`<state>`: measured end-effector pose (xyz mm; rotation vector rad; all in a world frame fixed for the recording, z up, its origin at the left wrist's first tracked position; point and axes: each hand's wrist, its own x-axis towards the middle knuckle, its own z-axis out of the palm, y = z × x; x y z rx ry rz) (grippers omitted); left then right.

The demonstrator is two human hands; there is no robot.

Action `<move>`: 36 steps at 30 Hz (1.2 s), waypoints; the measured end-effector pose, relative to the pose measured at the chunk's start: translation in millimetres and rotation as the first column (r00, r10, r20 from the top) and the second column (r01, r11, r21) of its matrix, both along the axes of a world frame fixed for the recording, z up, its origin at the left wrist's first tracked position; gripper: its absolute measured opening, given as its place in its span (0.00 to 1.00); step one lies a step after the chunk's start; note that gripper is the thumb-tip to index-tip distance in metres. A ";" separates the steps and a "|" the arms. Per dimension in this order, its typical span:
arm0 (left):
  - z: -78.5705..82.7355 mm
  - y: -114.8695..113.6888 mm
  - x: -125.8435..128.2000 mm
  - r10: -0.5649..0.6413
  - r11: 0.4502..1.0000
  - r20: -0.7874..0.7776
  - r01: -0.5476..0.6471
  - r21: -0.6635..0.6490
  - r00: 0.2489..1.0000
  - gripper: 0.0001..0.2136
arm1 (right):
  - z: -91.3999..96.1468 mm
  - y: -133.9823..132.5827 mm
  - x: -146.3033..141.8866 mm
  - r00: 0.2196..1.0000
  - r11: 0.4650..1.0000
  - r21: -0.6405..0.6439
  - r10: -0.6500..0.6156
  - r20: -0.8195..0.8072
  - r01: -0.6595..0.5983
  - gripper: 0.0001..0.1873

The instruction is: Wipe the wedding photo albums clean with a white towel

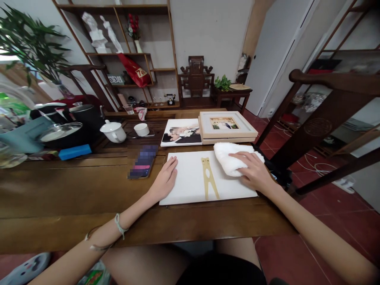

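White cloth (227, 156) under right hand (252, 169), left hand (166, 178) on white board (187, 180)

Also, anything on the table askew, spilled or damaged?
Nothing stands out: no visible spill or damage. The white rectangular panel lies flat on the brown wooden table, its left edge under the left hand; the fluffy white cloth is bunched under the right hand.
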<state>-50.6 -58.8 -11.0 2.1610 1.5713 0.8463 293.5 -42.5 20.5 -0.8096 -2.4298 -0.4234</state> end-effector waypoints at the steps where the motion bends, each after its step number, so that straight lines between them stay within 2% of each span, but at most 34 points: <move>1: 0.6 0.0 -0.2 0.002 1.000 0.003 -0.002 0.002 1.000 0.23 | 2.3 1.9 2.2 1.000 0.999 0.033 -0.012 -0.024 0.013 0.12; 4: 0.8 -0.1 -0.6 -0.009 1.000 -0.006 0.009 0.000 1.000 0.23 | 6.2 9.0 3.8 1.000 0.998 0.052 -0.027 -0.011 0.028 0.12; 7: -1.3 -0.1 -1.0 -0.027 1.000 -0.017 0.027 -0.011 0.999 0.25 | 4.1 16.3 -1.2 0.993 0.998 -0.051 0.050 0.108 -0.044 0.13; 10: -2.6 -0.4 -1.0 -0.031 0.999 -0.026 0.030 -0.012 0.999 0.25 | -0.6 22.9 -6.9 0.987 0.982 -0.166 0.111 0.117 -0.091 0.13; 14: -0.5 -1.1 -0.5 -0.033 0.999 -0.045 0.033 -0.017 0.998 0.25 | -2.6 34.1 -13.2 0.994 0.967 -0.249 0.077 0.073 -0.056 0.09; 19: 0.1 -0.3 -1.9 -0.036 0.999 -0.069 0.036 -0.003 0.997 0.24 | 1.8 44.8 -21.8 0.991 0.951 -0.308 0.068 0.112 -0.030 0.13; 23: -2.2 0.5 -3.3 -0.045 0.998 -0.076 0.048 0.032 0.996 0.24 | 5.3 23.1 -23.1 0.982 0.939 -0.339 0.113 0.150 -0.056 0.14; 28: -1.9 0.4 -2.8 -0.058 0.998 -0.095 0.061 0.031 0.994 0.24 | 10.7 -42.7 -18.1 0.961 0.921 -0.378 0.185 0.207 -0.096 0.12; 30: -1.2 0.5 -2.4 -0.061 0.998 -0.099 0.065 0.029 0.993 0.24 | 12.8 -60.0 -15.9 0.953 0.917 -0.385 0.199 0.229 -0.099 0.12; 33: -0.2 0.7 -1.9 -0.058 0.998 -0.103 0.060 0.025 0.993 0.24 | 12.8 -58.2 -14.2 0.954 0.921 -0.375 0.199 0.226 -0.103 0.13; 36: 0.7 0.8 -2.0 -0.052 0.999 -0.116 0.054 0.009 0.992 0.24 | 9.7 -28.9 -16.0 0.967 0.932 -0.351 0.166 0.192 -0.090 0.10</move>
